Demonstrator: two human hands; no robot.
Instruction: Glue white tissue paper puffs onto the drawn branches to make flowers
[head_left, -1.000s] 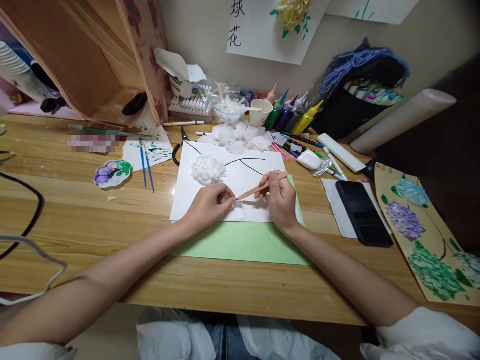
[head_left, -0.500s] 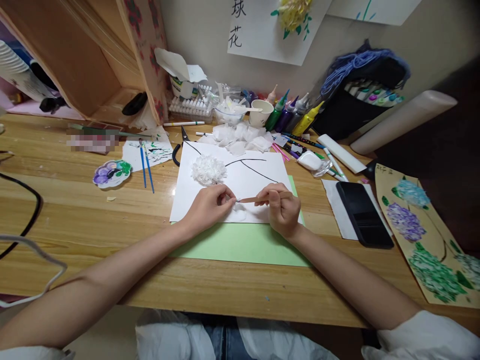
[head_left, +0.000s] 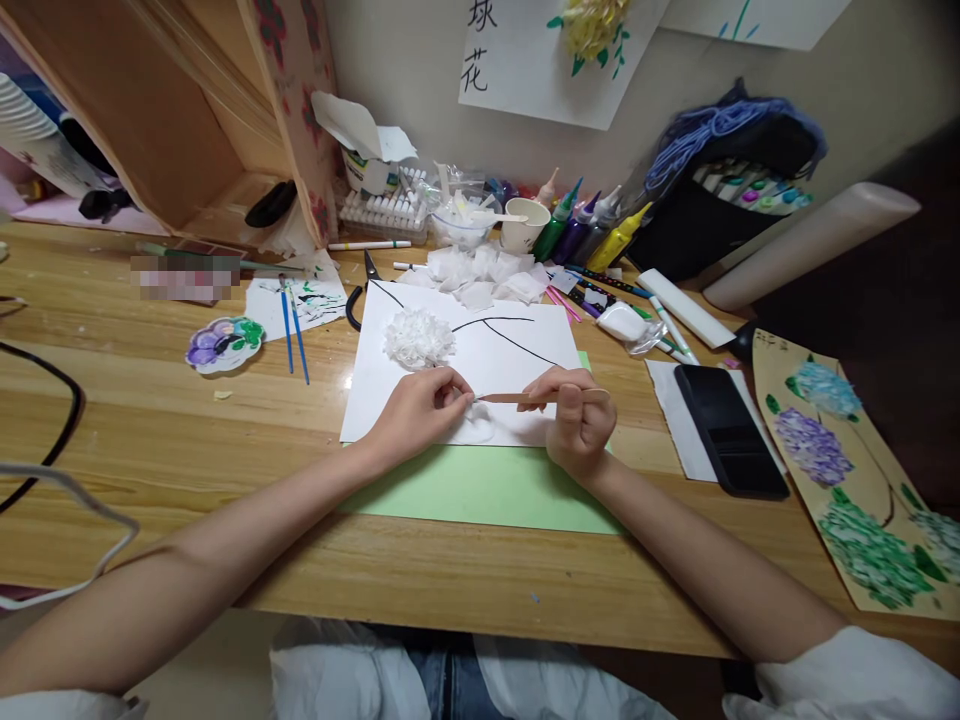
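Observation:
My right hand [head_left: 576,422] is closed round a thin wooden stick [head_left: 525,398] that lies nearly level, its tip pointing left. My left hand [head_left: 420,410] pinches a small piece of white tissue [head_left: 478,422] right at that tip. Both hands rest over the lower edge of a white sheet of paper [head_left: 480,365] with black drawn stems. A ball of crumpled white tissue [head_left: 418,337] sits on that sheet, just beyond my left hand. A light green sheet [head_left: 487,490] lies under the white one.
Loose tissue squares [head_left: 487,275], scissors [head_left: 360,290], a paper cup [head_left: 523,224] and paint bottles [head_left: 585,225] stand behind the sheet. A paint palette [head_left: 223,343] and blue brushes [head_left: 292,325] lie left. A black phone [head_left: 727,425] and a painted flower strip [head_left: 847,470] lie right.
My right hand has turned and slid right and nearer, bringing the stick from a steep slant down to nearly level. My left hand has stayed pinching at the stick's tip.

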